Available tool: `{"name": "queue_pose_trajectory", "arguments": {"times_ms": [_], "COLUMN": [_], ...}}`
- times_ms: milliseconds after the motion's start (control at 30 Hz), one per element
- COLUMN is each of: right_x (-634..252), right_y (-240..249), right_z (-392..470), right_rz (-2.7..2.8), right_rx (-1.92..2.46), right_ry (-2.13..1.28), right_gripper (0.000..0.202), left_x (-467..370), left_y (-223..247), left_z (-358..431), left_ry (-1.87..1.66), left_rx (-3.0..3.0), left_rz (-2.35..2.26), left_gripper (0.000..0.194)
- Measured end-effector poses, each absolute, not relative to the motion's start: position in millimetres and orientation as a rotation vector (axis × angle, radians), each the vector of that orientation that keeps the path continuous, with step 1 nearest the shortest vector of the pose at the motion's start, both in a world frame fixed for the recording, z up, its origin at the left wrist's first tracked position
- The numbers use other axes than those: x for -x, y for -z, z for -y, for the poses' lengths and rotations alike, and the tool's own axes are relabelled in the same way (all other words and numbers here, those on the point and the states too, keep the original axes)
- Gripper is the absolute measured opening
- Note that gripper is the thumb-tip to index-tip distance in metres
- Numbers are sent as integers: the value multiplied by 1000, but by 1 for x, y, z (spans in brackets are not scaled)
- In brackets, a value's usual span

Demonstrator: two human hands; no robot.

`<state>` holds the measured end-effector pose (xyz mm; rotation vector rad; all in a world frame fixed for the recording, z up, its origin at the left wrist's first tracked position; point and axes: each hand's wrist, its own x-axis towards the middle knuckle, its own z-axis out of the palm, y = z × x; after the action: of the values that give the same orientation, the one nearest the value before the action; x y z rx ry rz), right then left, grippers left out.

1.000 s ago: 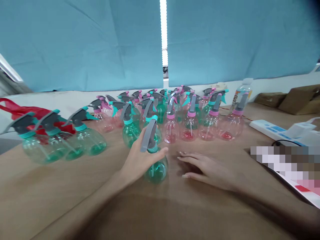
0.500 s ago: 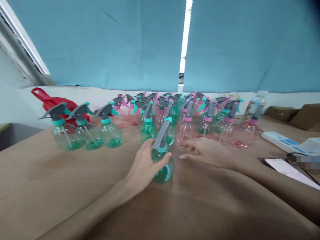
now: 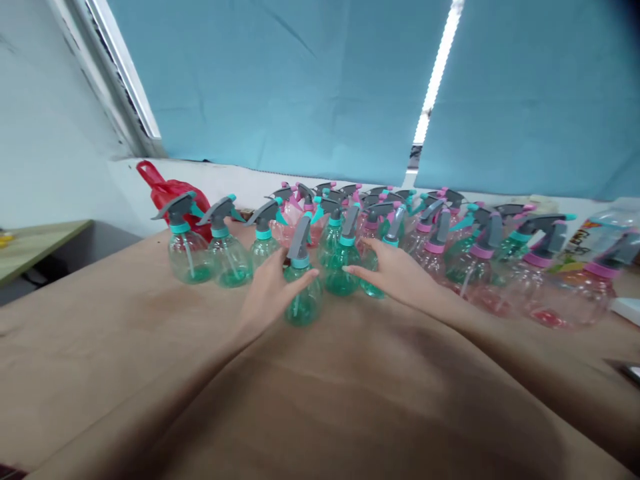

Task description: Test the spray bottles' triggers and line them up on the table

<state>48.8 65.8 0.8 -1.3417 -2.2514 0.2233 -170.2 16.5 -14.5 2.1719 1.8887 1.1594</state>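
My left hand (image 3: 270, 290) is wrapped round a green spray bottle (image 3: 303, 300) with a turquoise collar and grey trigger head, its thumb across the front. The bottle is upright, close to the tabletop. My right hand (image 3: 400, 270) is open, thumb and fingers apart, beside a second green spray bottle (image 3: 343, 273). Its thumb tip overlaps that bottle's side; I cannot tell whether it presses. Partly hidden behind this hand stands another green bottle (image 3: 373, 287). To the left, several green bottles stand in a row, the end one (image 3: 187, 260) nearest a red bag.
Pink-collared spray bottles (image 3: 555, 300) crowd the right side, with more behind. A red plastic bag (image 3: 180, 200) lies at the back left of the brown table (image 3: 125, 373). A labelled clear bottle (image 3: 590, 233) stands far right. A blue curtain (image 3: 300, 87) hangs behind.
The view has swung left. My left hand has carried its green bottle away from me, towards the standing bottles. My right hand has shifted from the pink bottles to the green ones.
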Motion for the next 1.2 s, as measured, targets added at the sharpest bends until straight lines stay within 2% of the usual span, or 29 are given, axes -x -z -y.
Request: {"name": "queue_pose_trajectory", "arguments": {"times_ms": [233,467,633,767,1000,1200], "right_x": [-32,-25,-26,-27,-30,-36], "right_y": [5,14,16,16,16,12], "right_z": [-83,-100,-103,-105,-102,-88], "right_rz": [2199,2188,2206,2223,2237,2290], "right_rx": [1437,1448,1433,1405,1400,1383], "right_ry": [-342,-489,-555,-542,-482,-465], "right_gripper": [72,53,56,62,49,48], "left_x": [169,168,168,170,171,169], "left_y": [16,13,11,10,12,15], "left_z": [-45,-57,-68,-78,-85,-81], "left_ry": [-1157,-1126,-1089,-1092,-1148,-1213], "left_rx": [-2228,-2247,-2223,-2201,-2146,-2118], "left_rz": [-1928,-1992,-2047,-2016,-1960,-1898], "left_gripper": [42,53,56,50,35,40]}}
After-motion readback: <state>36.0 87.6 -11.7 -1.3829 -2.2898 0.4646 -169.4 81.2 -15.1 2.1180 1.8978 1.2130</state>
